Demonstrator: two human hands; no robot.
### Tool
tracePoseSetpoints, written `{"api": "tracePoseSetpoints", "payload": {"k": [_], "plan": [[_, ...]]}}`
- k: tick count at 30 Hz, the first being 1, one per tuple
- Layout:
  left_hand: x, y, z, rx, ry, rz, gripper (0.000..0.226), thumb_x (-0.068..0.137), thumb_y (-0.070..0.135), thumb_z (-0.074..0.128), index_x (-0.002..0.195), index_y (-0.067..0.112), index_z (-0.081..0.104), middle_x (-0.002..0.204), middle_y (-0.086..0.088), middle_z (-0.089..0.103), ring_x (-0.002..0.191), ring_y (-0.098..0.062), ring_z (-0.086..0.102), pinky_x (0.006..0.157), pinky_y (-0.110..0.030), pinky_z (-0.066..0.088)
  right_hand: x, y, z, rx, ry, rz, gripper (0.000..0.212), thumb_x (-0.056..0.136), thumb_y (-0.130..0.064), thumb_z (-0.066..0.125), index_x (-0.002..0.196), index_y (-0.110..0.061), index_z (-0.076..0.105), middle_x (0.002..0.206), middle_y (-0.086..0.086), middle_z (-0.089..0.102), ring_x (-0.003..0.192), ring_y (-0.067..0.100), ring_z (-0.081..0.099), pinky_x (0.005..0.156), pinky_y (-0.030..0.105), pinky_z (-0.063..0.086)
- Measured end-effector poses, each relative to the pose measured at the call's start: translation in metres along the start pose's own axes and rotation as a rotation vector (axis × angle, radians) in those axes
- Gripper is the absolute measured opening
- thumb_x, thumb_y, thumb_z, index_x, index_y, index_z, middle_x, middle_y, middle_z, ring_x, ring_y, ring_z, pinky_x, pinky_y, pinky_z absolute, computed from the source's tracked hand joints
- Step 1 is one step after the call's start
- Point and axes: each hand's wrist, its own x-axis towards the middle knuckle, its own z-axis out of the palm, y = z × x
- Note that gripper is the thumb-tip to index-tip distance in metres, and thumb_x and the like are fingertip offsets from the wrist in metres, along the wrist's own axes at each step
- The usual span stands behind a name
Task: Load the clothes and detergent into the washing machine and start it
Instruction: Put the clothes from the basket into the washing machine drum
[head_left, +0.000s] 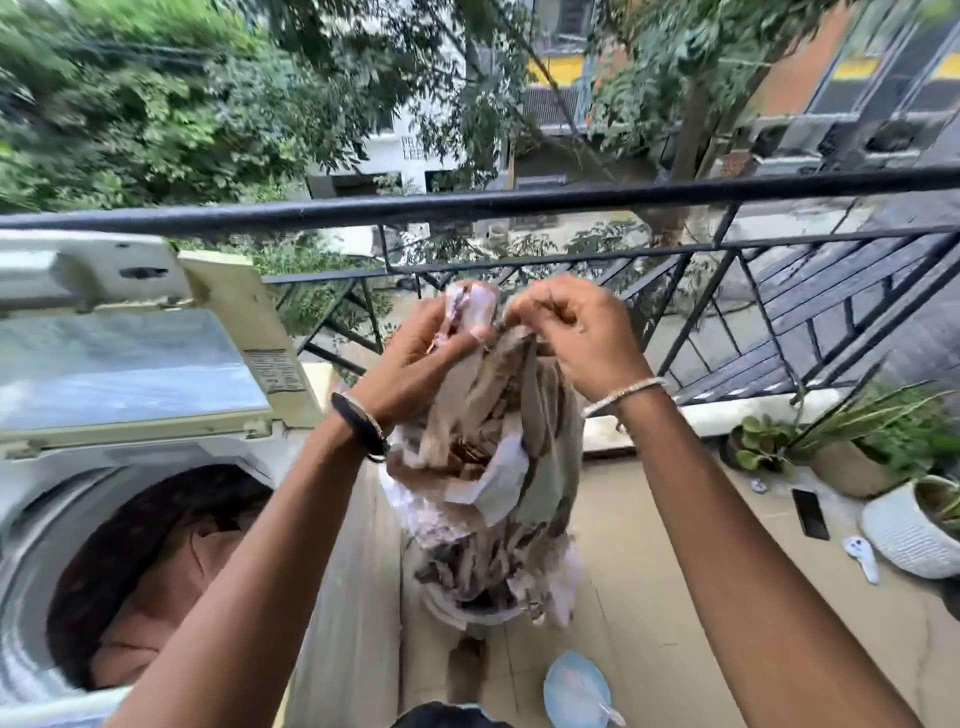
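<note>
A crumpled beige and white patterned garment (498, 467) hangs in the air to the right of the washing machine. My left hand (421, 358) grips its top edge from the left. My right hand (576, 332) pinches the same edge from the right. The top-loading washing machine (47, 493) stands at the lower left with its lid (130, 358) raised. Dark brown clothes (156, 561) lie in its drum. No detergent is visible.
A black balcony railing (519, 205) runs across ahead. Potted plants (852, 452) and a white woven pot (909, 530) stand at the right. A black phone (810, 512), a small white item (862, 556) and a light blue round object (576, 688) lie on the tiled floor.
</note>
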Motion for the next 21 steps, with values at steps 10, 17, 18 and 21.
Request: {"api": "tracePoseSetpoints", "payload": {"k": [10,17,18,21], "plan": [[0.02,0.08,-0.003,0.454,0.454,0.233,0.068,0.079,0.031,0.061,0.142,0.013,0.042,0.113,-0.015,0.069,0.101,-0.03,0.066,0.081,-0.04,0.054,0.013,-0.114,-0.042,0.429,0.168,-0.145,0.028,0.086,-0.029,0.07,0.102,-0.006,0.073,0.094,0.008,0.075,0.087,0.028,0.072,0.079,0.052,0.058],[0.016,0.135,-0.06,0.403,0.808,0.326,0.043,0.083,0.019,0.058,0.126,0.014,0.059,0.112,-0.003,0.07,0.099,-0.016,0.065,0.076,-0.024,0.048,-0.051,-0.062,-0.045,0.289,-0.163,0.067,0.104,0.06,-0.045,0.089,0.141,-0.04,0.024,0.141,0.002,0.044,0.118,0.015,0.052,0.096,0.037,0.049],[0.017,0.145,-0.065,0.374,0.846,0.354,0.039,0.085,0.019,0.059,0.124,0.013,0.06,0.11,-0.003,0.071,0.096,-0.013,0.064,0.076,-0.023,0.049,-0.064,-0.043,-0.031,0.219,-0.251,0.129,0.119,0.053,-0.043,0.092,0.144,-0.043,0.015,0.147,0.002,0.038,0.123,0.015,0.047,0.101,0.036,0.043],[0.017,0.176,-0.08,0.27,0.928,0.347,0.026,0.088,0.023,0.06,0.111,0.011,0.062,0.098,0.0,0.071,0.078,-0.006,0.063,0.067,-0.02,0.054,-0.092,0.006,0.026,0.062,-0.327,0.302,0.153,0.028,-0.058,0.094,0.146,-0.043,-0.002,0.149,0.004,0.032,0.136,0.024,0.036,0.113,0.044,0.035]]}}
